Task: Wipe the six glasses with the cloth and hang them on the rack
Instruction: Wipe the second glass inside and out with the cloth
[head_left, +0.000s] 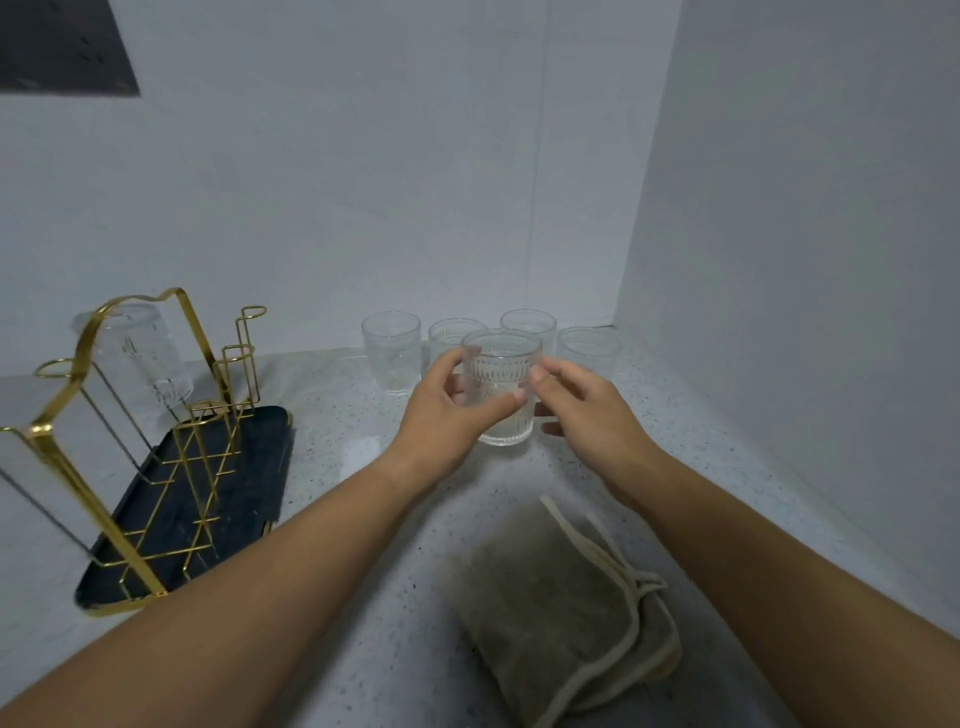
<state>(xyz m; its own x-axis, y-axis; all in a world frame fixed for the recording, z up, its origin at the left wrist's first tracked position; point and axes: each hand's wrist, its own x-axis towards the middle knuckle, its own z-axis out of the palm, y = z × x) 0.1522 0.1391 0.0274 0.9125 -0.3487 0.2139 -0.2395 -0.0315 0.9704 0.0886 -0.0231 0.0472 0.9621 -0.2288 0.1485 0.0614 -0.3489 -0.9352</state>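
Speckled counter (363, 483): L hand (447, 415) grips upright glass (501, 387), R hand (587, 410) loosely open touching it; cloth (561, 613) lies nearer, just below R wrist.

Two bare forearms reach in from the lower edge of the view, uncovered all the way to the frame, with no sleeve showing. The left hand (451, 410) and right hand (587, 410) are ungloved. Fingernails are short and plain. Wrists and fingers carry no visible jewellery.
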